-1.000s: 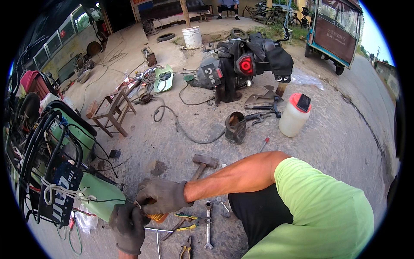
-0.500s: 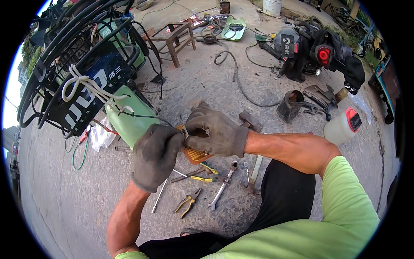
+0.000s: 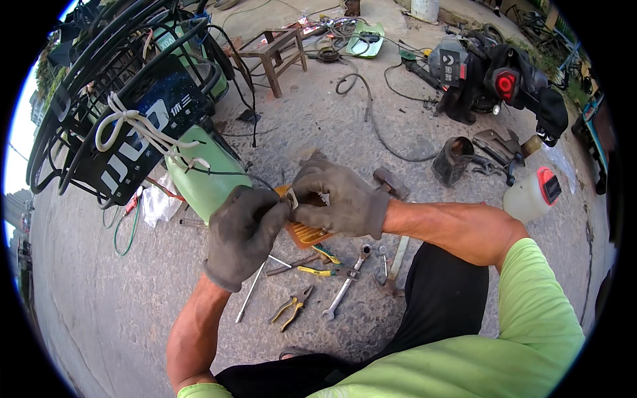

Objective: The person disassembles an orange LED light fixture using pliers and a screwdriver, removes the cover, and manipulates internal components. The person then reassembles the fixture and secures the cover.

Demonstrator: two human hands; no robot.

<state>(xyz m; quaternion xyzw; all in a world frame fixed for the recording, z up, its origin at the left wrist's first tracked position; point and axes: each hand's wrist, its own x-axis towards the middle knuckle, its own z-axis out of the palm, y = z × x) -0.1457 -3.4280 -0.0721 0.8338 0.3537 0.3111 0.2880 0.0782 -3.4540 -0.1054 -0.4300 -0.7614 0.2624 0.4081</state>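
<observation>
Both gloved hands are holding an orange ribbed part up over the ground. Left hand & right hand are pinching a tiny metal bit w/ fingertips. Best going slow, holding the part steady.

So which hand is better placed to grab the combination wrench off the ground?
Likely the right hand: the combination wrench lies just below it, while the left hand sits farther over. Both currently hold the orange ribbed part.

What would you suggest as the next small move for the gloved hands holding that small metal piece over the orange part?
Probably ease the small metal piece free: the left hand and right hand both pinch it above the orange ribbed part, which the right hand steadies.
</observation>
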